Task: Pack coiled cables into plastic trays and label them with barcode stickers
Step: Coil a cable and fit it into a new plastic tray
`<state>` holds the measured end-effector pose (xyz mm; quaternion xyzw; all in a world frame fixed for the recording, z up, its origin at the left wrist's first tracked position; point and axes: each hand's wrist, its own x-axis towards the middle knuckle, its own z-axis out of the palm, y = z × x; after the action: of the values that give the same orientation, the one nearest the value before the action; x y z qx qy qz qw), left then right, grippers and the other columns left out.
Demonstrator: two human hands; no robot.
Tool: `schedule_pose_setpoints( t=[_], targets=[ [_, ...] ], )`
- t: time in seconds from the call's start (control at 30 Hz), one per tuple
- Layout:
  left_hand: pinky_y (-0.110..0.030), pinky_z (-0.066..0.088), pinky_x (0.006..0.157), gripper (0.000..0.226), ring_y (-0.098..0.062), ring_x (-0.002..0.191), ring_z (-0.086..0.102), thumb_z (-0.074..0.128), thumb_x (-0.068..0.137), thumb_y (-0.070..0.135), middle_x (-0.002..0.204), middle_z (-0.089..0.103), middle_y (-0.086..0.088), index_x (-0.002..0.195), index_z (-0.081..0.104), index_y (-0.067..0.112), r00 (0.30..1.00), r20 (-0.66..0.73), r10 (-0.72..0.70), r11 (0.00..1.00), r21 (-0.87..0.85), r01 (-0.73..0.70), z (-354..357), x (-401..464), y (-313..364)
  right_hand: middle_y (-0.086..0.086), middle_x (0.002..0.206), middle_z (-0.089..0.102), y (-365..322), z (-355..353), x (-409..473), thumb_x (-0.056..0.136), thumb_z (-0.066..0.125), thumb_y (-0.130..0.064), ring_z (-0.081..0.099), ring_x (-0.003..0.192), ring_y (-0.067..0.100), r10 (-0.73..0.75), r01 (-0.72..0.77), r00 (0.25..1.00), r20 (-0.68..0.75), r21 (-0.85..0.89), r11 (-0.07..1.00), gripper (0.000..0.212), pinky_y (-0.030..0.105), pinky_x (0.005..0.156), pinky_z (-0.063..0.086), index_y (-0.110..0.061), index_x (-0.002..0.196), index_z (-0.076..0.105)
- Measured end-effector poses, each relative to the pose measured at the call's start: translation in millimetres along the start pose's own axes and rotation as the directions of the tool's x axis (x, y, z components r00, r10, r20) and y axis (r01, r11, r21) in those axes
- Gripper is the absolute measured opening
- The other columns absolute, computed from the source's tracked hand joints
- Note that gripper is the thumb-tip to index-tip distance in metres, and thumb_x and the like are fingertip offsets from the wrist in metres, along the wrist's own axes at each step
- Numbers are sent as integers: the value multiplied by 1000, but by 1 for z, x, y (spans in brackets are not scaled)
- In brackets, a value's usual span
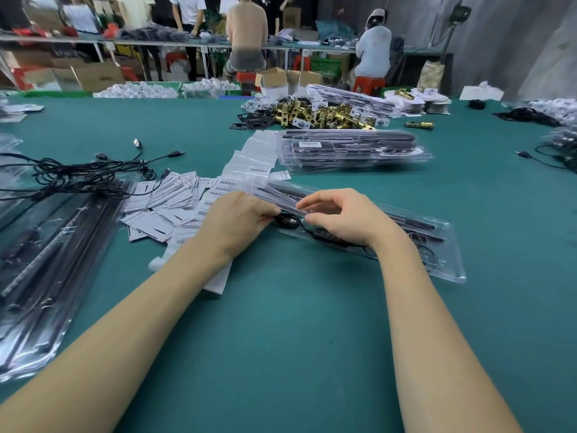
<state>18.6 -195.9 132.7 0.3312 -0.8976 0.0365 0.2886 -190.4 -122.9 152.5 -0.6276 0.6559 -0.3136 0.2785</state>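
— Green felt table (296,323), busy packing room: what are the hands doing?
— Left hand (240,218) pinches a coiled black cable (287,220), fingers closed on it, at the near edge of a clear plastic tray (449,270). Right hand (346,218), fingers curled and half open, rests on the tray. Barcode stickers (193,210) lie just left.

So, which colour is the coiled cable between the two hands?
Black. The coiled cable shows in the head view, the only one.
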Motion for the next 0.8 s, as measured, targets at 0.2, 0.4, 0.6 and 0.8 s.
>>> schedule_pose_setpoints(
  t=[0.2,0.4,0.6,0.8],
  targets=[
    [-37,43,92,29,-28,120,53,40,103,23,114,67,-4,115,63,12,972,221,73,983,146,-107,3,-6,5,-23,103,73,3,-1,1,90,69,-29,65,104,-5,-3,3,1000,-5,82,997,21,19,88,49,-43,104,73],
    [-36,30,114,68,-26,134,41,23,100,55,152,37,-4,155,25,15,922,383,55,991,89,-96,6,-24,6,-22,103,73,2,2,0,87,71,-28,65,103,-5,3,-3,1000,11,60,998,22,21,91,49,-45,100,73],
    [-37,26,118,67,-23,143,33,18,96,63,162,23,-2,155,27,33,910,414,29,992,102,-78,7,-24,2,-25,106,71,0,-2,-3,95,65,-27,63,104,-9,-56,56,998,-14,34,998,22,17,86,50,-43,108,71],
    [-33,28,117,64,-18,142,36,23,97,63,164,22,5,152,35,34,921,389,-1,996,81,-33,7,-25,2,-20,109,71,2,-1,-3,95,65,-25,63,106,-7,-62,62,998,-5,66,996,22,9,75,51,-39,111,72]
  ],
)
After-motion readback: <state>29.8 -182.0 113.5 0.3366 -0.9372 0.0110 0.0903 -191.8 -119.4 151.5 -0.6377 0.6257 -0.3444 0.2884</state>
